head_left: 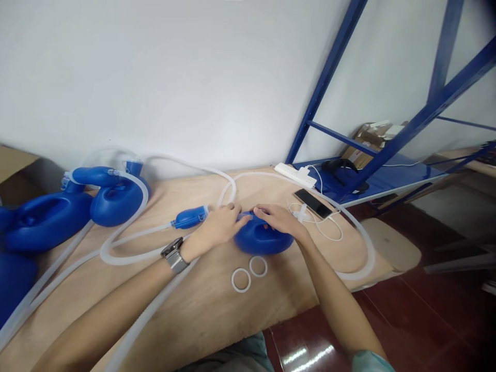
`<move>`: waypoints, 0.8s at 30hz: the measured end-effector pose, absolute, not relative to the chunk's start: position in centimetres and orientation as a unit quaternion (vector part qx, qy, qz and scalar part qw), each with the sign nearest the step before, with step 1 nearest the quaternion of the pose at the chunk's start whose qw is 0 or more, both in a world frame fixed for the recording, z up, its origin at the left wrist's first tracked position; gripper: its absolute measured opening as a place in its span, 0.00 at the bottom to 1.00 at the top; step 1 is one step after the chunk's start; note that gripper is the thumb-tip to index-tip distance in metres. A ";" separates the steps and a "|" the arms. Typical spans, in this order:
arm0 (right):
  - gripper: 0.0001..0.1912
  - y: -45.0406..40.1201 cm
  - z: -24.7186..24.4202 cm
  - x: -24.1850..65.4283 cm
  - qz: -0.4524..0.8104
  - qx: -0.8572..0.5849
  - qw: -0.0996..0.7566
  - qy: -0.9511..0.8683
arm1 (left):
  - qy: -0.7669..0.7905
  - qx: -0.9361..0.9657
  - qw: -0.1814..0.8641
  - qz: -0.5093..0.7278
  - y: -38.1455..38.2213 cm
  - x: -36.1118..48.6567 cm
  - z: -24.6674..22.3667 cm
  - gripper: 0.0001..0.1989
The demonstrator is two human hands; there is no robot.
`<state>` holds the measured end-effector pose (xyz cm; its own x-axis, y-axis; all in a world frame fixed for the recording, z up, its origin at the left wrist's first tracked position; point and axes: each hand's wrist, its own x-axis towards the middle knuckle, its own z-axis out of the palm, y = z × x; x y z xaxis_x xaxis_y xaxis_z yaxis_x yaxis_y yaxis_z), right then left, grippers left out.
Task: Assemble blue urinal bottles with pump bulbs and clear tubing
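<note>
A blue plastic bottle with a handle opening [265,240] lies on the wooden table in front of me. My left hand [222,222], with a watch [175,254] on its wrist, is at the bottle's neck end, its fingers closed around that end. My right hand [279,218] rests over the top of the same bottle, fingers curled onto it near the neck. What lies between the fingertips is mostly hidden. Two white rings [241,280] [258,266] lie flat just in front of the bottle. A smaller blue piece on a tube [189,217] is left of my left hand.
Several blue bottles [120,201] stand at the left with long translucent tubes [135,256] looping over the table [209,310]. A phone [313,203], white cable and power strip [295,174] are at the back right. Beyond stand a blue metal frame [329,77] and a stool [391,245].
</note>
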<state>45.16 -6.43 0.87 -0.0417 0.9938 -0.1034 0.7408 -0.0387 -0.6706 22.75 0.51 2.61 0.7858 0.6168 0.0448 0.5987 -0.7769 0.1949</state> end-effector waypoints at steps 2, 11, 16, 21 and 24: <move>0.30 -6.2 1.1 44.6 0.269 -0.677 0.199 -0.655 | 0.325 0.939 0.097 0.051 0.6 23.1 2.3 0.15; 0.25 -5.6 0.5 44.0 0.189 -0.709 0.167 -0.659 | 0.346 0.930 0.108 0.063 0.4 23.2 1.7 0.13; 0.23 -5.7 0.5 43.9 0.184 -0.711 0.180 -0.655 | 0.362 0.924 0.107 0.064 0.3 23.4 1.7 0.13; 0.24 -5.8 0.9 43.6 0.199 -0.727 0.186 -0.630 | 0.370 0.919 0.115 0.075 0.0 23.6 1.6 0.12; 0.27 -5.9 1.3 43.4 0.218 -0.737 0.179 -0.614 | 0.386 0.909 0.131 0.089 -0.1 23.8 1.3 0.12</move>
